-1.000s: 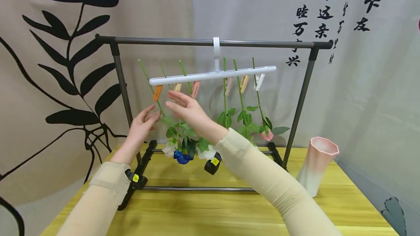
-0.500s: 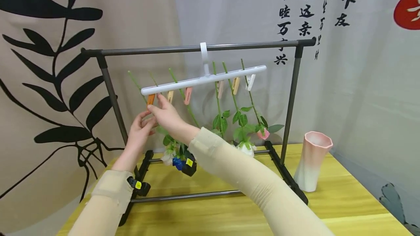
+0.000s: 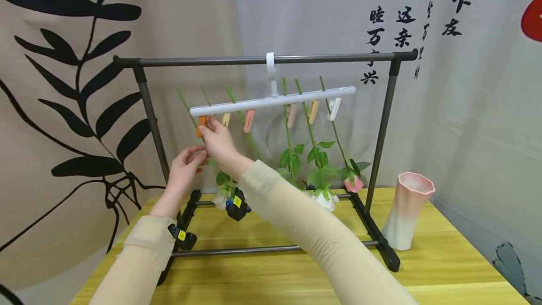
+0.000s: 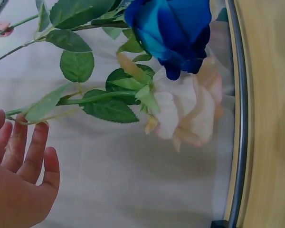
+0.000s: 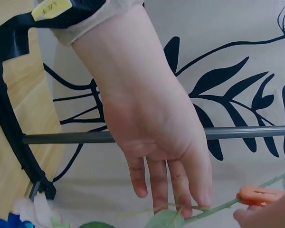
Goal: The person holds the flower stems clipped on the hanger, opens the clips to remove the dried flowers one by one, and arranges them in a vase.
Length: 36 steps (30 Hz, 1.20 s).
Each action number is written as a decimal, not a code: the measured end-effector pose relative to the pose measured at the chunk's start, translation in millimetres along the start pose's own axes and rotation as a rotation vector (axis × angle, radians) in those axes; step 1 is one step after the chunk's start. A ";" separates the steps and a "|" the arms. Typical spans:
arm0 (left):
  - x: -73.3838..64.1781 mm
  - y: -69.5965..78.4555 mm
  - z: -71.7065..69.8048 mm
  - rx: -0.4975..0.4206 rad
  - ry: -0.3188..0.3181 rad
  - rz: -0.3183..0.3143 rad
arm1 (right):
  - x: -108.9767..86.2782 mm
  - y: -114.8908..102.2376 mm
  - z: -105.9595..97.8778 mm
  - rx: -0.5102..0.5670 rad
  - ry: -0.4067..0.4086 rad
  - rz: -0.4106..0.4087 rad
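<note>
My right hand [image 3: 222,147] pinches the orange clip [image 3: 200,127] at the left end of a white hanger [image 3: 258,104]. That clip [image 5: 259,194] has a green stem [image 5: 218,208] running by it, as seen in the right wrist view. Just below, my left hand [image 3: 182,171] holds the stem between thumb and fingers; its palm side [image 5: 152,114] shows in the right wrist view. From this stem a pale rose [image 4: 180,107] hangs head down beside a blue rose [image 4: 175,33]. Part of the clip is hidden by my right fingers.
A dark metal rack [image 3: 203,61] carries the hanger. More stems hang by a pink clip [image 3: 249,120], a tan clip [image 3: 313,112] and a white clip [image 3: 334,108]. To the right, a pink-and-white vase [image 3: 406,211] stands on the wooden table [image 3: 444,258].
My right hand has moved left and taken hold of the orange clip. My left hand has stayed low by the stem. The hanger's left end sits slightly lower than a second ago.
</note>
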State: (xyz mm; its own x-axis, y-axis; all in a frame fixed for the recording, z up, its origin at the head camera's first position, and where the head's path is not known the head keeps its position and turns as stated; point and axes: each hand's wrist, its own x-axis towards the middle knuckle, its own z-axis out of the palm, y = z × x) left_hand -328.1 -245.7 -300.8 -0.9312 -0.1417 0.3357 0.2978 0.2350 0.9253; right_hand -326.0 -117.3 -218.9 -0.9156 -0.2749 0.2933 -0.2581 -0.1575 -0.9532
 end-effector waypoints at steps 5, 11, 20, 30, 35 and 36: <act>2.2 0.4 0.2 0.004 -0.014 0.005 | 4.6 0.5 3.0 -0.030 0.001 -0.011; 4.3 2.1 2.0 -0.008 -0.018 0.035 | 5.3 2.4 8.1 -0.112 0.032 -0.051; 1.8 2.9 -0.8 0.003 0.016 0.073 | 10.0 7.5 16.6 0.006 0.164 -0.187; -2.9 -6.6 -0.5 0.026 0.041 0.123 | 11.0 9.2 17.5 0.089 0.202 -0.153; -9.4 -16.5 -5.2 -0.004 0.079 0.101 | 10.1 8.9 17.6 0.111 0.162 -0.140; -10.9 -17.7 -6.8 -0.009 0.084 0.098 | 9.9 8.7 18.0 0.121 0.150 -0.137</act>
State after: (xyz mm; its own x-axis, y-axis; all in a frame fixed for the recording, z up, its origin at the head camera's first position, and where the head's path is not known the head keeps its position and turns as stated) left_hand -321.8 -254.9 -319.6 -0.8766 -0.1989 0.4381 0.3889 0.2431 0.8886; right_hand -331.8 -138.5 -223.0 -0.9125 -0.1004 0.3966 -0.3526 -0.2988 -0.8868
